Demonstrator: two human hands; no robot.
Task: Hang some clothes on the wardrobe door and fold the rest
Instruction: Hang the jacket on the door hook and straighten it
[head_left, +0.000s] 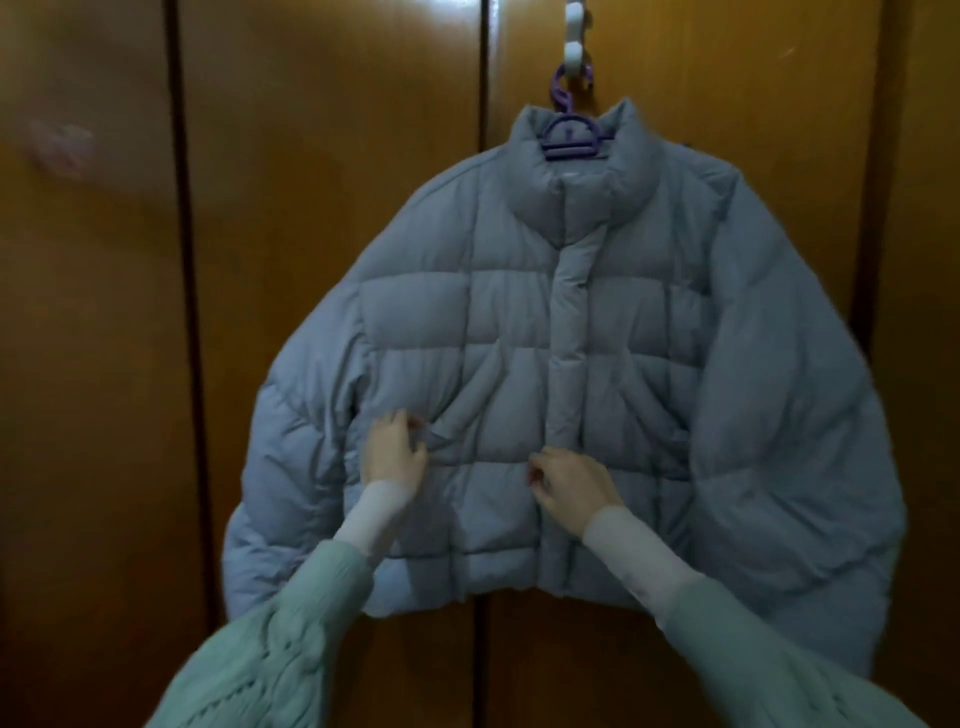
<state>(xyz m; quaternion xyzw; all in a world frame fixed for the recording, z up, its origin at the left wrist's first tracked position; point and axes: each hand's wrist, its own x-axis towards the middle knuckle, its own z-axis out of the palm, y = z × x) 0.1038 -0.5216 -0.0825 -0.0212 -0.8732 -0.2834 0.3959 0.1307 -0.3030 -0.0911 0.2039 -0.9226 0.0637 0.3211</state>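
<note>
Background: brown wooden wardrobe door (322, 260) fills the whole view, with dark lines between its panels.
Hook: a white hook (576, 39) sits at the top of the door.
Hanger: a purple hanger (569, 132) hangs from that hook, and its arms go inside the collar.
Jacket: a big grey-blue puffer jacket (597, 322) hangs on the hanger, flat against the door, front closed, sleeves drooping at both sides.
Left hand: the left hand (392, 447) is low on the front — its fingers are curled and seem to pinch a fold of the cloth.
Right hand: the right hand (569, 480) is near the middle strip, low down, fingers curled. I think it pinches the cloth too, but the picture is blurry.
How it handles: it looks puffy, soft and light, and the outside may be slippery. It squashes when you pinch it.
Where to hold: take a fold near the bottom edge — or the shoulders by the hanger if it must move.
</note>
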